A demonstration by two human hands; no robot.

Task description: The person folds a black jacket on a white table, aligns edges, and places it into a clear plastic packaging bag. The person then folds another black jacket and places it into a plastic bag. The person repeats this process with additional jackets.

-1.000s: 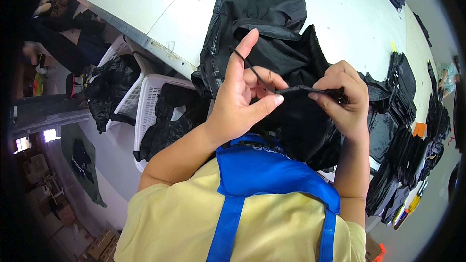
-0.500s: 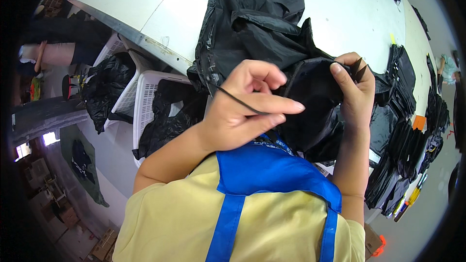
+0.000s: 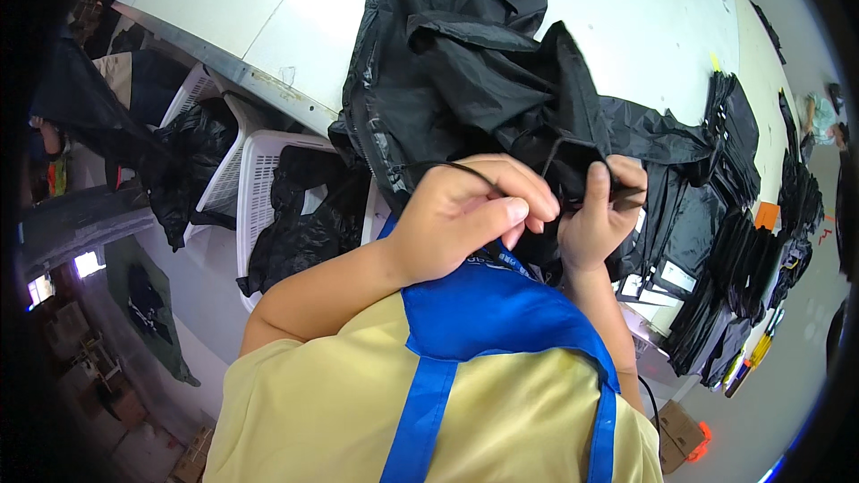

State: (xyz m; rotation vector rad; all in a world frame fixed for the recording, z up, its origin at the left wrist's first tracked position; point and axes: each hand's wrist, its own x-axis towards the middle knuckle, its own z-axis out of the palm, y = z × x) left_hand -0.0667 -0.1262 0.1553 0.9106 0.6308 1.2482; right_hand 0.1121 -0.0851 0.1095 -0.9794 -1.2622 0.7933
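Left hand (image 3: 461, 213): curled, 1 black cord (image 3: 456, 165) across it; grip unclear
Right hand (image 3: 592, 225): thumb and fingers pinching black garment (image 3: 483, 80)

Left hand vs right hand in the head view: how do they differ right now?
The left hand is slanted, thumb angled rightward; the right hand is more upright, thumb pointing up. A thin black cord crosses the left hand; the right hand has fabric of the black garment between thumb and fingers. Both are bare, with fingers curled.
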